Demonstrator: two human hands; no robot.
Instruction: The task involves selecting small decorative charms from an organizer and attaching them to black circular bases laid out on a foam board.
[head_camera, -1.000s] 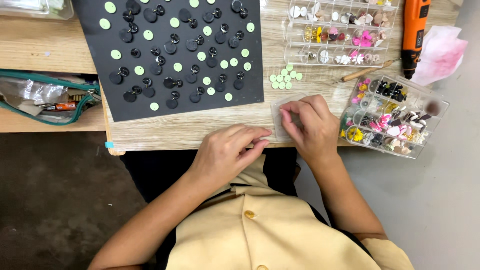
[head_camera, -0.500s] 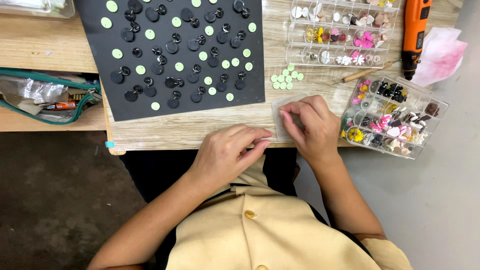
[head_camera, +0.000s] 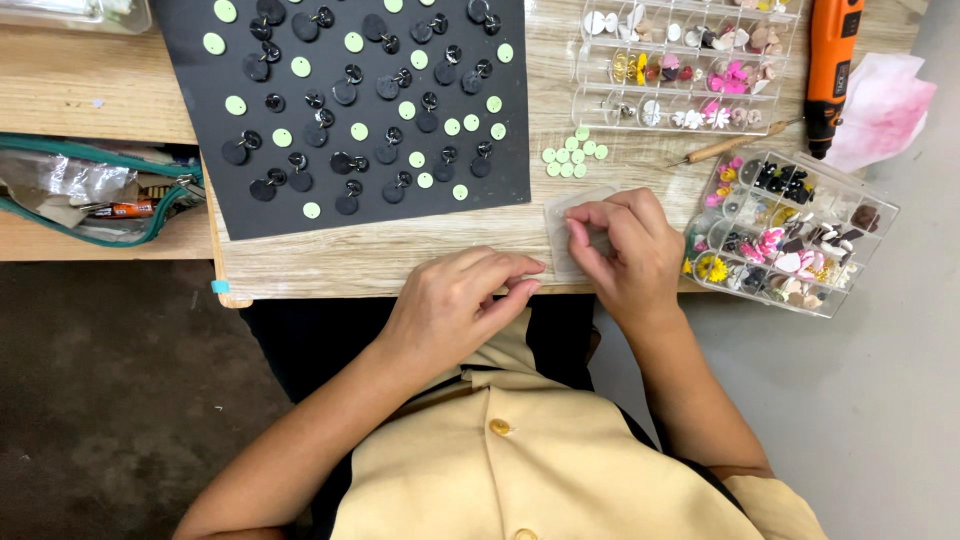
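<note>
My right hand rests on a small clear plastic sheet near the wooden table's front edge, its fingertips pinched together on it. My left hand lies just left of it, fingers curled, with the fingertips touching the sheet's lower left corner at the table edge. Whether either hand holds a tiny piece is hidden. A small cluster of pale green discs lies above the sheet. A black board covered with black and pale green discs lies to the upper left.
A clear compartment box of small colourful charms sits right of my right hand, overhanging the table. Another clear organiser, an orange rotary tool, a wooden-handled pick and pink tissue lie behind. A teal pouch sits left.
Both hands have stayed almost still on the clear sheet; only the fingertips have shifted slightly.
</note>
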